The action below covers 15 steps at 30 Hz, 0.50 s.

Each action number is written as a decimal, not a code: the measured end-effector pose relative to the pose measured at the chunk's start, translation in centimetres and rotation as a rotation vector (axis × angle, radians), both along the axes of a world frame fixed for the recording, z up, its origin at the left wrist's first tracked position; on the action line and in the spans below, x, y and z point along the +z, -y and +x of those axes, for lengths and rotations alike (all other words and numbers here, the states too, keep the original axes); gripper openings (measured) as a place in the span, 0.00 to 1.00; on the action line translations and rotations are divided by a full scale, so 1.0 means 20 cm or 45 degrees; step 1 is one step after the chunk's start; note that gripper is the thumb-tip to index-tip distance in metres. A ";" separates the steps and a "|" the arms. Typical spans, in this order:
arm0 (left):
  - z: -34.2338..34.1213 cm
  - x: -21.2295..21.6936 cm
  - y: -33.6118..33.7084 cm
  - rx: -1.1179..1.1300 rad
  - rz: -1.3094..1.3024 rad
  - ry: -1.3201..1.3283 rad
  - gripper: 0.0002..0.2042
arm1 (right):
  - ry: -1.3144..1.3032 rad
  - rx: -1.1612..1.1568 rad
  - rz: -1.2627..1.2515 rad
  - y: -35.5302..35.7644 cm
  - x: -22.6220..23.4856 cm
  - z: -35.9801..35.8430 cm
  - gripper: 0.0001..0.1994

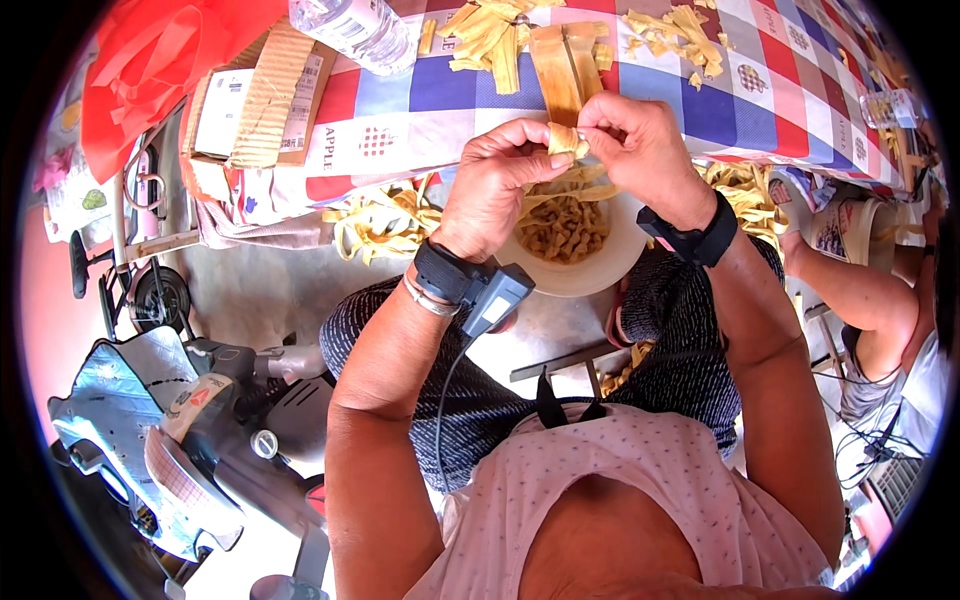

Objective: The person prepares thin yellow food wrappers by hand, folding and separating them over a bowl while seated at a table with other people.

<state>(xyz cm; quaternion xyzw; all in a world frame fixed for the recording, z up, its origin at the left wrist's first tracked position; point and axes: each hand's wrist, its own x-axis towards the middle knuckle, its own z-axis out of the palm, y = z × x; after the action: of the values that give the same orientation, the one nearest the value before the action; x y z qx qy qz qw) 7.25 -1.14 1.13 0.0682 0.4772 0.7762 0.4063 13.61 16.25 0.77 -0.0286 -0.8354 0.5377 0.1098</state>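
Checked cloth (440,105) is covering the table beyond the hands, its near edge running crosswise just past the wrists. Both hands are meeting over this edge: the left hand (500,175) is pinching a yellow strip (566,141) between thumb and forefinger, and the right hand (645,150) is gripping its other side with fingertips drawn close together. Neither hand is lying clearly nearer, the strip sitting in the narrow gap between them. Its long axis appears to be running across, from hand to hand, though the fingers are hiding its ends. Below the hands, toward the body, a bowl (570,284) is holding twisted pieces (563,236); loose strips (580,188) are crossing its far part and seem to be the only things lying between hands and pieces. Just beyond the fingertips, a brown slab (565,70) is pointing away from the body; whether it is touching the strip cannot be told. Farther out, strip heaps are lying left (490,45) and right (680,42) of the slab. Well left of the left hand, a bottle (355,30) and a box (265,95) are standing clear of both hands.
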 end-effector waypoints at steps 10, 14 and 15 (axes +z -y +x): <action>-0.04 0.02 -0.01 0.103 -0.043 -0.080 0.07 | -0.130 0.091 0.192 0.06 0.05 0.03 0.11; -0.06 0.00 0.02 -0.002 0.001 -0.024 0.08 | -0.133 0.215 0.508 0.05 0.06 0.02 0.14; -0.06 0.01 0.02 -0.039 -0.015 -0.031 0.08 | -0.173 0.242 0.436 0.05 0.05 0.02 0.15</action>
<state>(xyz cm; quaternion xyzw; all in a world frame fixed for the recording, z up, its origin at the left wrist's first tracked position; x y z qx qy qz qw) 6.10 -1.63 1.35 0.0825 0.4856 0.7661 0.4129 14.00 15.20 1.83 0.1059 -0.9043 0.3965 0.1180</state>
